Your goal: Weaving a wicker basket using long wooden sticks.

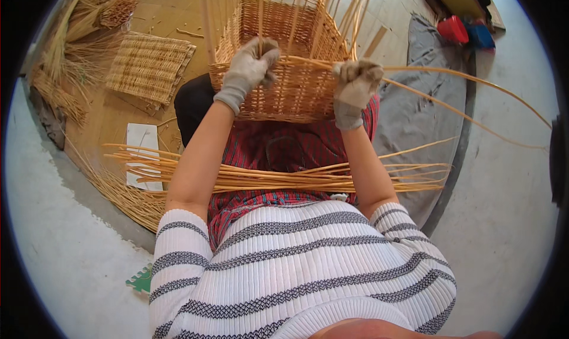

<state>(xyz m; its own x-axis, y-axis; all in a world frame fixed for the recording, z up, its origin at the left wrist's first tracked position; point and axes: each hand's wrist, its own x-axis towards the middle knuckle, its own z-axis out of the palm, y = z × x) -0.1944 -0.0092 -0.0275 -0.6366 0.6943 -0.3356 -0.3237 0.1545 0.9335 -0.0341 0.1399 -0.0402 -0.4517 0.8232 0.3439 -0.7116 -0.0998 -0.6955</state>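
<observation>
A half-woven wicker basket (296, 90) rests on my lap, its upright stakes rising toward the top of the picture. My left hand (250, 66), in a grey work glove, grips the basket's near rim at the left corner around an upright stake. My right hand (355, 84), also gloved, is closed on long willow rods (468, 96) that run from the rim out to the right. A bundle of loose willow rods (284, 176) lies across my thighs, over a red plaid cloth (278, 146).
A flat woven wicker panel (148, 66) and sheaves of straw-coloured rods (71, 48) lie on the wooden board at the left. A white sheet (142, 138) lies near them. A grey cloth (415, 107) spreads at the right, with red and blue objects (462, 29) beyond.
</observation>
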